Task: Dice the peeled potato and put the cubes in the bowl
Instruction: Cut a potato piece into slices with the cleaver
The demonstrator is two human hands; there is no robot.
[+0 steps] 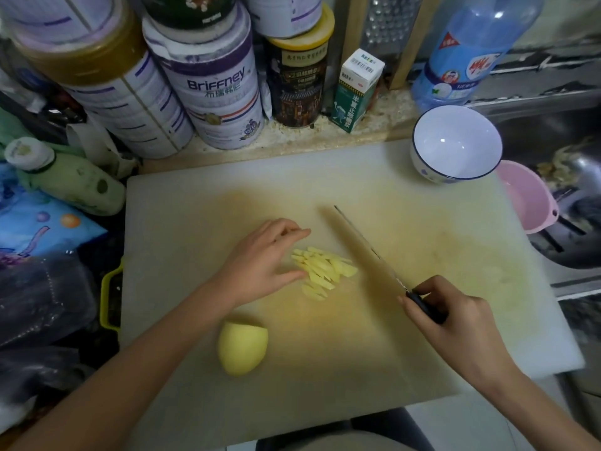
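- A peeled potato half (242, 348) lay at the near left of the white cutting board (422, 255), apart from the cut pieces;
- the left hand (260, 258) hovered spread and loose, fingers straight, holding nothing, thumb tip just beside the pile;
- the potato strips (322, 271) lay fanned mid-board;
- the knife (367, 245) ran diagonally just right of them;
- the right hand (455, 320) gripped its black handle, fingers curled round;
- the bowl (419, 164) stood upright at the board's far right corner, well apart from the strips.
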